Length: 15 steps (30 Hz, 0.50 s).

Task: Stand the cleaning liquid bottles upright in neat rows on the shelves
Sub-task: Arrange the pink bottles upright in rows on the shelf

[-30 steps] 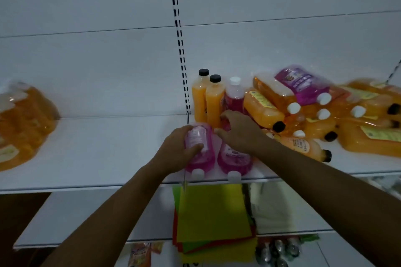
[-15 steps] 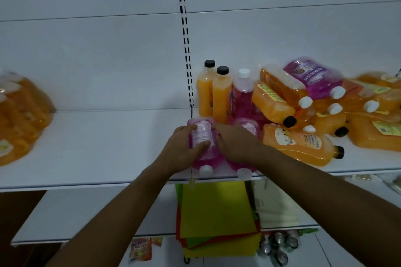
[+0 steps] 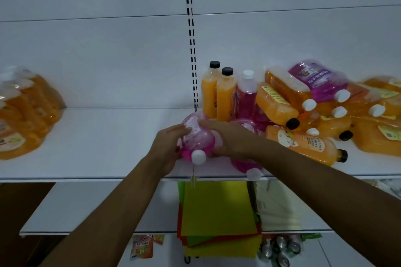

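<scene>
A translucent pink plastic bottle with a white screw cap point(image 3: 198, 136) is held between both hands above the front part of the white metal shelf point(image 3: 104, 143). The left hand point(image 3: 167, 147) grasps its left flank, fingers curled over the upper side; the right hand point(image 3: 227, 138) grips its right flank, fingers wrapped across the top. The bottle holds pink liquid and bears a pale label on its upper face. Its long axis runs front to back, tilted: the cap points toward the viewer and slightly down, the base toward the rear wall.

A second pink bottle with a white cap point(image 3: 247, 160) lies flat on the shelf just beside it, partly under the right forearm, cap at the shelf edge. Behind stand two orange bottles with black caps point(image 3: 218, 95) and one upright pink bottle point(image 3: 247, 97). To the right lies a heap of orange bottles point(image 3: 314, 128), on their sides.
</scene>
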Motion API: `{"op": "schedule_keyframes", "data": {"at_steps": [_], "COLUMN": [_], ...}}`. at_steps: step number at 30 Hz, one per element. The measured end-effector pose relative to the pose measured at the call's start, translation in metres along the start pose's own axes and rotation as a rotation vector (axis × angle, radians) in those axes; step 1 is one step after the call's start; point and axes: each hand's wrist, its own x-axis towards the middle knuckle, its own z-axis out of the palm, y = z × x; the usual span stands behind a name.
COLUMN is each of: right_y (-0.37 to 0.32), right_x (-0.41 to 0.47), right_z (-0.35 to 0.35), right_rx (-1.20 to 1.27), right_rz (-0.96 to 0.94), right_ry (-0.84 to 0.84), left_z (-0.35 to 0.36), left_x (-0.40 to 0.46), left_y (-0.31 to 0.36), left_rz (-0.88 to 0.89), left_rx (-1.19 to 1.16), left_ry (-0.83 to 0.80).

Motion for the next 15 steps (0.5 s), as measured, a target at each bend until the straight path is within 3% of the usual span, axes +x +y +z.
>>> {"op": "schedule_keyframes", "data": {"at_steps": [3, 8, 11, 15], "right_y": [-0.011, -0.024, -0.034, -0.036], "right_x": [0.007, 0.011, 0.007, -0.012], "right_z": [0.0, -0.018, -0.031, -0.049], "right_rx": [0.083, 0.319, 0.441, 0.502], "right_rz": [-0.037, 0.028, 0.085, 0.163], "right_ry": [0.182, 0.407, 0.487, 0.561], "left_z": [-0.006, -0.016, -0.01, 0.014], "left_x": [-0.007, -0.017, -0.022, -0.023], "left_y": [0.013, 0.04, 0.048, 0.05], "left_rz": [0.036, 0.242, 0.452, 0.554], "left_rx": [-0.037, 0.06, 0.226, 0.285], "left_ry": [0.028, -0.016, -0.113, -0.251]}}
